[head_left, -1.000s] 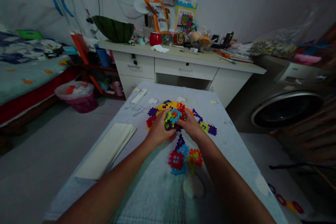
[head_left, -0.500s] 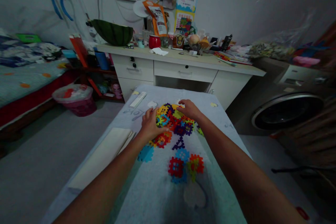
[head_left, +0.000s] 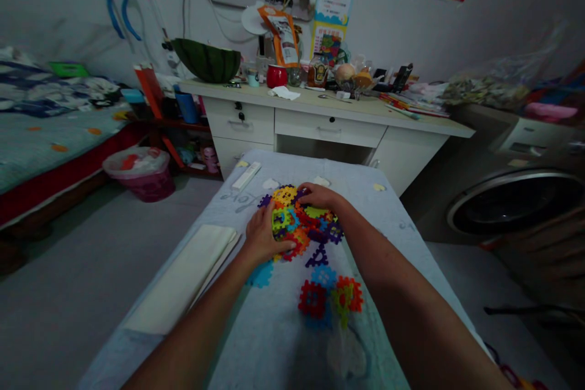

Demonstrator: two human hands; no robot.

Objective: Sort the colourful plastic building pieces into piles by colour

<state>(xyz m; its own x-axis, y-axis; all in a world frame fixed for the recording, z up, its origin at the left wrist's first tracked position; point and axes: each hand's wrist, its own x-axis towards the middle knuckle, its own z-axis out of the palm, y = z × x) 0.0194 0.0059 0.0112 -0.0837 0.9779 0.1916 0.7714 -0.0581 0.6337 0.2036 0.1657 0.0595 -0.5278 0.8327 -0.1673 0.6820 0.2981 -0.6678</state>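
Note:
A heap of bright plastic interlocking pieces (head_left: 304, 219), toothed like gears in yellow, red, orange, purple and green, lies on the cloth-covered table. Along its left side curves my left hand (head_left: 262, 236), thumb and fingers apart, touching the pieces. My right hand (head_left: 322, 196) reaches over the far right of the heap, its bent fingers on the pieces and fingertips partly hidden. Nearer to me lie a purple triangular piece (head_left: 318, 256), a red square piece (head_left: 312, 299), an orange piece (head_left: 355, 294) and a light blue piece (head_left: 323, 276). Another blue piece (head_left: 261, 275) sits beside my left wrist.
A folded cream cloth (head_left: 183, 280) lies along the table's left side, and a white strip-shaped object (head_left: 247, 176) near its far left corner. Beyond stands a white desk (head_left: 329, 131) crowded with items. A washing machine (head_left: 512, 170) is at right, a pink bin (head_left: 141, 180) at left.
My right hand has moved leftward and down onto the far side of the heap. My left hand stays at the left side, and the heap looks drawn closer together. The view has shifted slightly.

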